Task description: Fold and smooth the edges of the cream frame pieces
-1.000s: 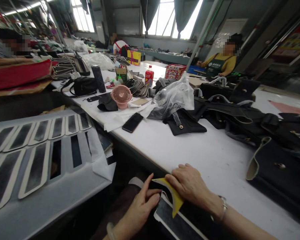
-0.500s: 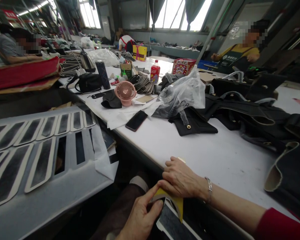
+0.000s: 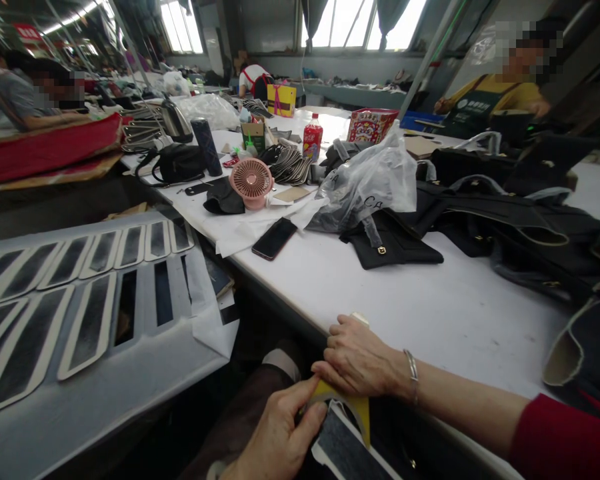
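Low in front of me, my left hand [image 3: 285, 427] is closed, its thumb pressed on the end of a dark flat panel with pale edges [image 3: 350, 443]. Its index finger reaches to a curved yellow strip [image 3: 357, 410], which arches over that panel. My right hand [image 3: 360, 357] rests at the table edge with curled fingers, and its thumb side touches the yellow strip beside my left fingertip. A small pale object [image 3: 361, 319] shows behind the right knuckles. What lies under the right fingers is hidden.
A grey board [image 3: 145, 373] at left carries several dark panels with pale borders. On the white table [image 3: 300, 293] lie a phone [image 3: 274, 239], a pink fan [image 3: 251, 182], a clear plastic bag [image 3: 365, 180] and black bags [image 3: 505, 220]. Co-workers sit and stand farther off.
The view has shifted slightly, so the table items sit a little differently. Both hands keep nearly the same hold, and the yellow strip shows slightly more broadly beside the panel.
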The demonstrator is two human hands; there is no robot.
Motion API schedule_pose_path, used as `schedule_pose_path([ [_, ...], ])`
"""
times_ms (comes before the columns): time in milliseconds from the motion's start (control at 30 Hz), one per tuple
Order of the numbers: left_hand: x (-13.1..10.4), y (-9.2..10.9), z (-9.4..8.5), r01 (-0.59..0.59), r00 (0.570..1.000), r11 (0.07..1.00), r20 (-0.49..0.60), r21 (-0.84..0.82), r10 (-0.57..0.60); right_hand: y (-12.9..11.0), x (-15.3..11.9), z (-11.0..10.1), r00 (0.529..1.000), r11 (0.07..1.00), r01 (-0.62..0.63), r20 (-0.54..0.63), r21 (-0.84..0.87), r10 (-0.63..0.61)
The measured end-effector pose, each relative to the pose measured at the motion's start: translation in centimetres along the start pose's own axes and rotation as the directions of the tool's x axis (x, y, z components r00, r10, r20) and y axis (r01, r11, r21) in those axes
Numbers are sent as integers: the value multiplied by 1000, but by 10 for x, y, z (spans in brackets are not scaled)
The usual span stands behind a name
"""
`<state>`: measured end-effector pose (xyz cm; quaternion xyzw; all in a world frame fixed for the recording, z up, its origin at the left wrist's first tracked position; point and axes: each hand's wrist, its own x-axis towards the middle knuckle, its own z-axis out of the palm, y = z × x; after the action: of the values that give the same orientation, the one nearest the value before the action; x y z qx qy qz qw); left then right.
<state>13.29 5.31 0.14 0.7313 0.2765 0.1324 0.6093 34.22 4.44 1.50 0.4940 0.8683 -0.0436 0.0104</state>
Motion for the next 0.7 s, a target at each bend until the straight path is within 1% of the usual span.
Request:
schedule_pose_path([
  [133, 0, 2, 0, -18, 1000, 1000, 1, 19, 18, -2, -3, 5, 1000, 1000, -14, 5, 15, 14],
  [267, 0, 3, 0, -36, 999, 998, 11, 59, 36, -4, -5, 7, 998, 998, -57, 26, 29, 57],
  [433, -2, 1, -2, -64, 998, 989, 21, 130, 61, -9, -9, 5, 993, 993, -108, 48, 53, 105],
  [533, -2, 1, -4, -59, 998, 984, 16, 168, 57, -14, -12, 3, 989, 988, -138, 53, 71, 135],
  [633, -1, 1, -5, -69, 997, 980, 46, 186, 61, -19, -14, 3, 981, 979, -190, 59, 75, 185],
  [700, 0, -3, -6, -88, 995, 975, 68, 202, 76, -23, -17, 4, 971, 971, -232, 67, 65, 227],
])
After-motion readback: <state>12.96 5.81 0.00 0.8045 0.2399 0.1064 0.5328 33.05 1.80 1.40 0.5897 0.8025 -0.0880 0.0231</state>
